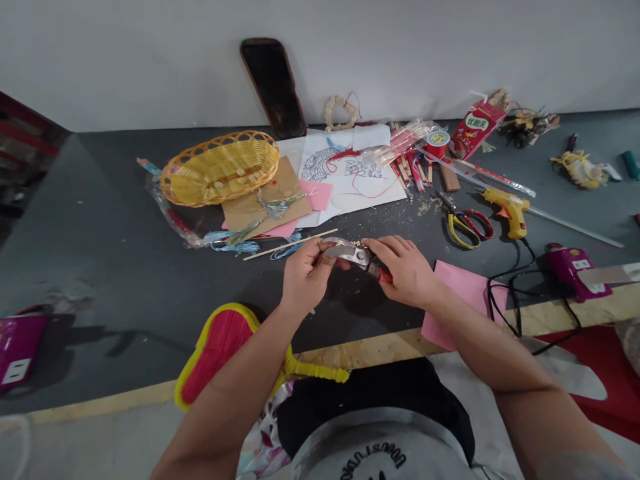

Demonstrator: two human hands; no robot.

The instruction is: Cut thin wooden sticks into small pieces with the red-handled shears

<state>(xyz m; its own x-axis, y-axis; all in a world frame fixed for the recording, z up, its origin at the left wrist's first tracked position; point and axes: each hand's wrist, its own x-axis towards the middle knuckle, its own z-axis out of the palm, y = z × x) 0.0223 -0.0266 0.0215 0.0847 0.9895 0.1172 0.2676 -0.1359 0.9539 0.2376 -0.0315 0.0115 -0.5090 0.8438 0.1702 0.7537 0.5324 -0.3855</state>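
Observation:
Over the front middle of the grey table, my right hand (407, 270) is wrapped round the red handles of a pair of pruning shears (353, 255). Its silver curved blades point left, toward my left hand (307, 273). That hand is closed, with thumb and fingers pinched at the blade end; what lies between them is too small to make out. Small pale bits show just behind the blades, near my right fingertips. Just beyond my left hand lies a thin pale stick (290, 245). A red fan-shaped piece with yellow edging (220, 347) rests partly under my left forearm.
A yellow woven basket (220, 170) sits on brown card, with blue tassels nearby. A phone (275, 87) leans on the wall. Scissors (467, 227), a yellow glue gun (507, 210) with a black cord, and pink paper (455, 300) lie right. A red drink carton (477, 127) stands behind.

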